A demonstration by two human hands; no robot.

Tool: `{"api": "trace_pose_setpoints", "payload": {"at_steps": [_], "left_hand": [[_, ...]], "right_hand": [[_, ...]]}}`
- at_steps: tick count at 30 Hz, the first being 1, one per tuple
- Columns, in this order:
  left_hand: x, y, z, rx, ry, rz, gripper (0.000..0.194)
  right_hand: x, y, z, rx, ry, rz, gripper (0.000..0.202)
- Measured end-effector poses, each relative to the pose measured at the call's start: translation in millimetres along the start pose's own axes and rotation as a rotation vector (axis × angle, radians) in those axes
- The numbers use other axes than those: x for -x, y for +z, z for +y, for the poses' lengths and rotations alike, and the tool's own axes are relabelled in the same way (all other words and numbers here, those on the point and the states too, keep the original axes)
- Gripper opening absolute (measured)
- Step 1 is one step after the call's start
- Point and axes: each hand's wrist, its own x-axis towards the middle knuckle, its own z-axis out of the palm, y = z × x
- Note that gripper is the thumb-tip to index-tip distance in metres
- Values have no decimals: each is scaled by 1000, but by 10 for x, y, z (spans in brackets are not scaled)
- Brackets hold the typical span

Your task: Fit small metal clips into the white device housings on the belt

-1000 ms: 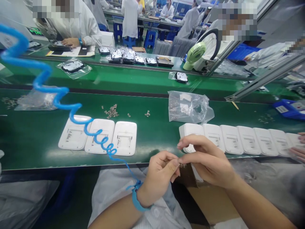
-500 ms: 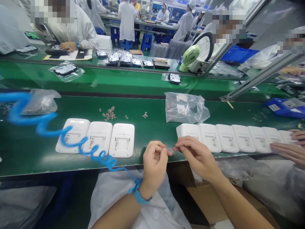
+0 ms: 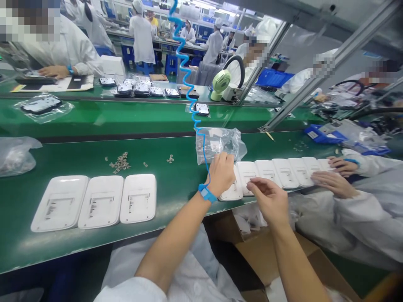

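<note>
Far left: clear bag (image 3: 17, 157) on the bench. Then three white housings (image 3: 138, 201) side by side, recess up, no hand on them. Loose pile of small metal pieces (image 3: 120, 162) behind them, small cluster (image 3: 170, 159) further right.

Step in hand, my read: close handwork at the left end of the right-hand row, around the first housing (image 3: 232, 193). Can't confirm whether a metal piece is going in or the housing is being positioned.

Left hand (image 3: 222, 171) covers that housing's upper left. Forearm reaches up and rightward, back of hand up, fingers curled down out of sight. Contact looks likely; grip can't be told. Blue wrist strap (image 3: 208, 193) on, coiled cord (image 3: 185, 63) rising past the plastic bag (image 3: 218, 144) behind.

Right hand (image 3: 272, 199) sits in front of the second housing (image 3: 247, 170), wrist bent left, fingers curved, thumb tip near the fingertips. Can't tell if anything is pinched.

Next move, I'd judge, calls for left steady on the housing, right fingertips precise, cord kept out of the way.

Further right: row continues to a co-worker's hands (image 3: 335, 184) at its far end.
</note>
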Motion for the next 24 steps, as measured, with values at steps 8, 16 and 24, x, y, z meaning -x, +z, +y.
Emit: {"api": "trace_pose_setpoints", "payload": {"at_steps": [8,16,24], "left_hand": [[462,-340,35,-495,-63,-76,15],[1209,-931,159,-906,-349,31,23],[1354,-996,87,-939,-356,126,23]], "right_hand": [[153,158,73,295,-399,-115,11],[346,763,-171,239,-615,-411,13],[394,1004,-200,158,-767,-505,16]]}}
